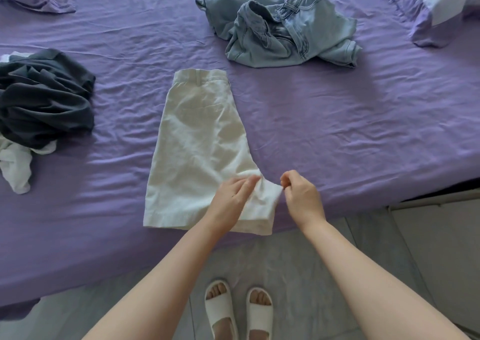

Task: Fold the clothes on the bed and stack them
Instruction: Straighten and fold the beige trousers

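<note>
With the cream shorts [205,155] laid halved lengthwise at the near edge of the bed [363,131], the crotch point is best tucked flat while pinched by the right hand [301,196] and pressed down by the left hand's [231,196] straight fingers, before waistband is folded to hem.

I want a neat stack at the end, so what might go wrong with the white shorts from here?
The white shorts lie with their hem at the bed's near edge, so a tug by the right hand, which pinches the crotch point, may slide them off. The left hand presses on bunched cloth; folding now could trap creases.
</note>
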The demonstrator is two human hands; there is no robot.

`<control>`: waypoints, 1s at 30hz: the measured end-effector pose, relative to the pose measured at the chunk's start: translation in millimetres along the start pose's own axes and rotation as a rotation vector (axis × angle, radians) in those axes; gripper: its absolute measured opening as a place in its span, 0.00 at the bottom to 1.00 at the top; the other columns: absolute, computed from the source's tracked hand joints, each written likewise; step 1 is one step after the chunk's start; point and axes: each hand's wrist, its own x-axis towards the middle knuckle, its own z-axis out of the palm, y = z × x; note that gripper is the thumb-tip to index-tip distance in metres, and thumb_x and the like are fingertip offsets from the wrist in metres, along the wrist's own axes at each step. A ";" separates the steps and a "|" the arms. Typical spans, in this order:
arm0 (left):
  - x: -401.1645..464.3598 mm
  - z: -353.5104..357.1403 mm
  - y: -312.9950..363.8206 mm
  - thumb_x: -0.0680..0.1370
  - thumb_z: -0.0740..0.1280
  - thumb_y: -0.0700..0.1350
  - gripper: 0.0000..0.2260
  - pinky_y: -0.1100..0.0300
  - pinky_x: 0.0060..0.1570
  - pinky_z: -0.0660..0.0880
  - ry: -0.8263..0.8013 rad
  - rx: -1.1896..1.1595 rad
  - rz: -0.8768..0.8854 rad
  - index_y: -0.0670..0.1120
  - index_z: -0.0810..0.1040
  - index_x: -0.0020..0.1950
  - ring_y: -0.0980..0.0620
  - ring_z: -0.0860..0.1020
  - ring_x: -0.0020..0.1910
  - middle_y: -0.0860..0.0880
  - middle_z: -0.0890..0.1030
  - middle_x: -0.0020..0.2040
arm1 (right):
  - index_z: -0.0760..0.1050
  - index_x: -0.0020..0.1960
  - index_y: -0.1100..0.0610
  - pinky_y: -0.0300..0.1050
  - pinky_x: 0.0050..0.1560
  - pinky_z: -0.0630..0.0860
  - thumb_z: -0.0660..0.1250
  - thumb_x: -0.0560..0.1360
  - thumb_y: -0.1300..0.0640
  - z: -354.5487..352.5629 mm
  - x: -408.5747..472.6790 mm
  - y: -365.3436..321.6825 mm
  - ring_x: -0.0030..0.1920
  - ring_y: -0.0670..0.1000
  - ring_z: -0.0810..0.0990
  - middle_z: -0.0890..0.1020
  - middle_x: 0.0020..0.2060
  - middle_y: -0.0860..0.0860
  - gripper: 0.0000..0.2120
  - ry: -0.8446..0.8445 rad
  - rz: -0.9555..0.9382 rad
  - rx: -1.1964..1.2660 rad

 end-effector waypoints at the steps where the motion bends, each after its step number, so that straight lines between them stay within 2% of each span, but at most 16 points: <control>1: 0.5 -1.3 -6.5 0.81 0.56 0.53 0.16 0.57 0.69 0.62 0.038 0.065 -0.009 0.50 0.79 0.61 0.54 0.70 0.66 0.50 0.77 0.64 | 0.73 0.53 0.58 0.51 0.46 0.72 0.58 0.74 0.65 0.3 -1.2 2.2 0.49 0.59 0.76 0.79 0.48 0.54 0.09 -0.006 0.002 0.039; 3: 1.9 -5.2 -21.3 0.82 0.55 0.52 0.16 0.57 0.70 0.59 0.097 0.259 -0.019 0.51 0.77 0.64 0.52 0.66 0.69 0.51 0.75 0.66 | 0.70 0.62 0.57 0.50 0.53 0.72 0.62 0.74 0.62 7.0 -5.3 3.0 0.57 0.56 0.75 0.76 0.57 0.53 0.17 -0.104 -0.069 -0.005; 5: 1.4 -9.7 -36.5 0.82 0.55 0.52 0.16 0.55 0.72 0.55 0.082 0.451 -0.045 0.54 0.72 0.68 0.51 0.61 0.73 0.50 0.70 0.71 | 0.63 0.71 0.56 0.50 0.61 0.69 0.64 0.74 0.60 17.9 -6.8 2.4 0.65 0.54 0.70 0.70 0.66 0.52 0.26 -0.204 -0.119 -0.087; 7: -2.6 -14.8 -52.2 0.82 0.53 0.55 0.18 0.50 0.73 0.52 0.064 0.619 -0.111 0.57 0.65 0.72 0.49 0.53 0.75 0.51 0.62 0.75 | 0.61 0.73 0.55 0.50 0.65 0.67 0.62 0.76 0.60 27.5 -4.2 -0.3 0.67 0.54 0.67 0.68 0.69 0.52 0.27 -0.175 -0.089 -0.011; 9: -4.9 -24.0 -66.3 0.82 0.52 0.56 0.20 0.44 0.73 0.49 0.072 0.808 -0.177 0.59 0.59 0.74 0.47 0.47 0.77 0.51 0.54 0.78 | 0.63 0.72 0.55 0.50 0.63 0.67 0.57 0.78 0.59 32.5 2.3 -3.3 0.66 0.54 0.69 0.70 0.68 0.53 0.22 -0.101 0.040 0.109; 10: -5.2 -29.6 -72.7 0.81 0.51 0.57 0.21 0.41 0.72 0.48 0.085 0.882 -0.211 0.60 0.57 0.75 0.46 0.45 0.77 0.51 0.51 0.78 | 0.64 0.71 0.56 0.51 0.62 0.67 0.55 0.79 0.57 34.3 6.3 -3.5 0.65 0.56 0.70 0.72 0.67 0.54 0.21 -0.099 0.083 0.093; 13: -5.7 -44.5 -87.6 0.80 0.50 0.61 0.24 0.36 0.70 0.48 0.054 0.988 -0.296 0.61 0.50 0.76 0.43 0.40 0.76 0.50 0.42 0.78 | 0.66 0.68 0.57 0.53 0.57 0.65 0.57 0.79 0.53 34.5 14.9 2.6 0.61 0.59 0.72 0.77 0.60 0.57 0.18 -0.163 0.035 -0.186; 15: -9.0 -48.9 -96.8 0.79 0.50 0.63 0.27 0.36 0.70 0.51 0.005 1.014 -0.336 0.62 0.46 0.76 0.40 0.40 0.76 0.50 0.39 0.78 | 0.68 0.61 0.58 0.52 0.52 0.63 0.59 0.79 0.54 31.8 18.0 8.3 0.56 0.60 0.74 0.79 0.53 0.57 0.13 -0.113 -0.015 -0.263; 17: -13.7 -50.6 -102.1 0.78 0.50 0.64 0.29 0.35 0.70 0.51 -0.028 1.052 -0.351 0.61 0.42 0.76 0.38 0.40 0.76 0.48 0.38 0.78 | 0.68 0.55 0.59 0.51 0.50 0.62 0.60 0.78 0.57 31.9 16.4 8.6 0.52 0.60 0.74 0.78 0.48 0.57 0.08 -0.058 -0.030 -0.350; 20: -15.1 -53.6 -103.6 0.76 0.52 0.67 0.32 0.36 0.70 0.51 -0.055 1.084 -0.329 0.61 0.40 0.75 0.36 0.41 0.75 0.47 0.37 0.77 | 0.71 0.53 0.58 0.50 0.53 0.66 0.64 0.75 0.62 37.6 8.4 -1.6 0.52 0.58 0.73 0.76 0.49 0.55 0.07 0.036 -0.114 -0.504; 23: -14.7 -60.3 -104.8 0.75 0.59 0.66 0.36 0.38 0.71 0.52 -0.079 1.110 -0.282 0.62 0.41 0.75 0.35 0.43 0.75 0.45 0.38 0.78 | 0.76 0.41 0.59 0.52 0.46 0.74 0.75 0.66 0.61 42.0 -2.2 -16.9 0.45 0.59 0.78 0.78 0.42 0.55 0.09 0.073 -0.466 -0.443; 25: -16.4 -64.2 -107.5 0.74 0.63 0.62 0.37 0.40 0.72 0.52 -0.078 1.119 -0.247 0.63 0.43 0.75 0.35 0.45 0.75 0.45 0.40 0.78 | 0.76 0.38 0.59 0.52 0.42 0.77 0.78 0.63 0.53 47.7 -10.4 -21.2 0.43 0.59 0.79 0.79 0.39 0.55 0.14 -0.087 -0.674 -0.387; 27: -17.1 -70.0 -109.8 0.75 0.64 0.59 0.36 0.42 0.73 0.51 -0.053 1.128 -0.213 0.63 0.46 0.75 0.37 0.48 0.75 0.46 0.43 0.78 | 0.77 0.40 0.59 0.51 0.46 0.78 0.77 0.61 0.46 54.9 -17.6 -22.2 0.48 0.57 0.79 0.80 0.43 0.54 0.19 -0.279 -0.710 -0.429; 28: -17.0 -73.8 -110.1 0.75 0.65 0.57 0.35 0.43 0.73 0.50 -0.044 1.141 -0.193 0.62 0.48 0.75 0.38 0.51 0.74 0.47 0.45 0.78 | 0.76 0.41 0.59 0.50 0.48 0.77 0.77 0.60 0.47 57.4 -19.2 -20.8 0.51 0.57 0.79 0.80 0.45 0.55 0.20 -0.328 -0.702 -0.464; 30: -16.8 -81.6 -109.6 0.74 0.66 0.54 0.34 0.43 0.72 0.51 -0.047 1.175 -0.152 0.61 0.50 0.75 0.41 0.54 0.73 0.49 0.48 0.78 | 0.75 0.39 0.62 0.47 0.48 0.77 0.76 0.60 0.59 59.3 -17.9 -13.2 0.51 0.59 0.80 0.79 0.46 0.57 0.13 -0.340 -0.712 -0.433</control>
